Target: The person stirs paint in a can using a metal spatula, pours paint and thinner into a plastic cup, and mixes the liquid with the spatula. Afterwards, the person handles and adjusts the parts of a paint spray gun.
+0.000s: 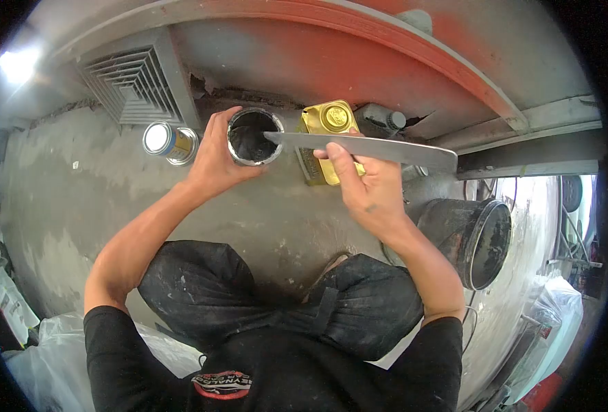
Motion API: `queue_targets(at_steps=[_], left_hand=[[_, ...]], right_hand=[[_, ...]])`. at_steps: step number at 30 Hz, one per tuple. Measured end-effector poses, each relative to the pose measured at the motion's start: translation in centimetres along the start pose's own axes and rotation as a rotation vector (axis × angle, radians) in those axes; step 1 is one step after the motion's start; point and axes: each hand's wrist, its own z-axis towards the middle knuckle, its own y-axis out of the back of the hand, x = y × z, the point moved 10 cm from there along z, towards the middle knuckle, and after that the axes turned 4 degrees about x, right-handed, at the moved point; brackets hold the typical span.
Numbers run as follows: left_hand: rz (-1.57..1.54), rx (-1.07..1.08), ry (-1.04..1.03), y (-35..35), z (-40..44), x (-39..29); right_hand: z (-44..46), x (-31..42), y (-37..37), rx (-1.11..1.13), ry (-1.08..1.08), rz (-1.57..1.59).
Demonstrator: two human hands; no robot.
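Note:
My left hand (216, 156) is wrapped round the side of an open round can (252, 163) with dark, nearly black paint inside and smears on its rim. My right hand (372, 189) grips a flat metal mixing stick (403, 150), thumb along its face. One narrow end of the stick reaches over the rim into the can's mouth; the broad end points right. Just behind my right hand stands a yellow rectangular tin (326, 122) with a round cap. To the left of my left hand is a smaller can (173, 147) with a blue and yellow label.
A dark bottle (385, 120) stands behind the yellow tin. On the right, a large blackened bucket (465, 237) lies on its side. A square vent grille (135, 86) and a red-and-grey panel (290, 58) border the back. Clear plastic sheeting (56, 357) lies at lower left.

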Motion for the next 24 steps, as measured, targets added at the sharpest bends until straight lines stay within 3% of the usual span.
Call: queue_targets(at_steps=[6,16,19,22,24], left_hand=[[0.039,-0.023,-0.028,0.2,0.0,0.6],[0.027,-0.117,0.114,1.4,-0.3,3.2],[0.023,-0.180,0.131,1.8,-0.3,4.0],[-0.002,-0.239,0.173,2.7,-0.3,4.5],[-0.006,-0.250,0.190,3.1,-0.2,4.4]], right_hand=[[0.4,0.2,1.0,-0.057,-0.003,0.021],[0.6,-1.5,2.7,-0.225,-0.045,0.094],[1.0,-4.4,1.2,-0.174,-0.160,0.130],[2.4,-4.9,-2.7,-0.048,-0.069,-0.073],[3.3,-7.0,-6.7,0.157,-0.110,-0.204]])
